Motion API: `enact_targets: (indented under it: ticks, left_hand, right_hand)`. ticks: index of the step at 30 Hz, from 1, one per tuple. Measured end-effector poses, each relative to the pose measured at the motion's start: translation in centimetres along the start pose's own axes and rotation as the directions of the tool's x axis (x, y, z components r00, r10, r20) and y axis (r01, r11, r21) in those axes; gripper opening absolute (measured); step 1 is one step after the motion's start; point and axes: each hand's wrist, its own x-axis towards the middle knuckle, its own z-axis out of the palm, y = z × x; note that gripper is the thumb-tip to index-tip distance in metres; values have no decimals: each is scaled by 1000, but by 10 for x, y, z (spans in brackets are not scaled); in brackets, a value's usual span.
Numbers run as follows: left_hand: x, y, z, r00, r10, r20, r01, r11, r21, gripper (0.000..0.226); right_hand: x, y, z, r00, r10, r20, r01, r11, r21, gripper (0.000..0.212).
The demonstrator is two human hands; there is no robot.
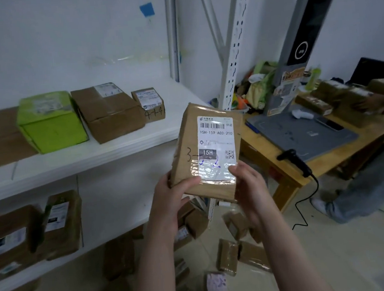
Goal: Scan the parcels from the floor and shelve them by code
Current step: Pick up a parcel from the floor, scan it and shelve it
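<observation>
Parcel [208, 153] held up at centre, label toward me, reading 15H-159 A03-210. I see the left hand [167, 198] gripping its bottom left corner, thumb across the front, and the right hand [248, 187] clasping the bottom right. White shelf [117, 149] with boxes [109, 113] at nine o'clock; scanner [297, 161] on the desk [289, 176] edge at three o'clock.

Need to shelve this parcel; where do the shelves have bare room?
Upper shelf: bare at its right end, past the small box. Lower shelf: bare right of the taped parcel. Crowded: upper shelf's left, around the green box, and the floor parcels.
</observation>
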Motion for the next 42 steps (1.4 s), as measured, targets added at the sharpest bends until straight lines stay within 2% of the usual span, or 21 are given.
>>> enact_targets:
  ticks: [3,6,8,11,15,16,19,23,27,33,35,37,38,42]
  left_hand:
    - [1,6,4,1000,4,30,-5,999,52,52]
    - [3,11,13,996,61,64,-67,994,91,29]
    - [8,13,21,989,114,94,-127,982,137,29]
    - [24,13,39,988,112,107,-129,979,160,38]
    - [56,1,73,995,56,79,-69,982,175,88]
    - [65,-2,83,997,39,60,-49,984,173,95]
    - [94,-14,120,1000,5,2,-5,989,149,93]
    - [129,-27,181,1000,-13,-25,17,985,170,106]
    - [163,-43,237,999,-39,-18,42,978,206,79]
    - [202,-64,292,990,-114,-82,128,973,190,82]
    - [210,-73,307,985,-128,-114,146,976,161,77]
    - [216,-83,320,974,-146,-173,170,977,132,77]
    - [218,-88,325,966,-157,-205,184,976,118,79]
    - [227,-108,337,930,-189,-315,225,971,82,79]
  right_hand:
    - [3,-8,-5,1000,-17,-11,17,1000,-3,60]
    - [9,-18,-13,999,-40,-18,40,999,-31,59]
    - [16,-22,-21,999,-48,-19,47,999,-27,63]
    - [30,-26,-38,999,-48,-2,48,998,-28,61]
    - [63,-30,-71,999,-36,-30,35,999,-24,58]
    - [74,-32,-81,999,-27,-41,26,999,-22,57]
    - [107,-40,-115,999,3,-35,-4,999,-40,51]
    - [150,-59,-163,998,55,-44,-58,996,-70,41]
    - [187,-78,-212,994,101,-50,-105,990,-96,37]
    - [231,-89,-271,987,161,8,-159,983,-88,30]
    - [245,-83,-289,982,188,-1,-187,980,-65,46]
    - [259,-75,-308,974,216,-71,-217,976,0,60]
    - [266,-71,-317,969,214,-128,-213,977,15,56]
    - [287,-50,-363,899,196,-392,-238,969,-61,16]
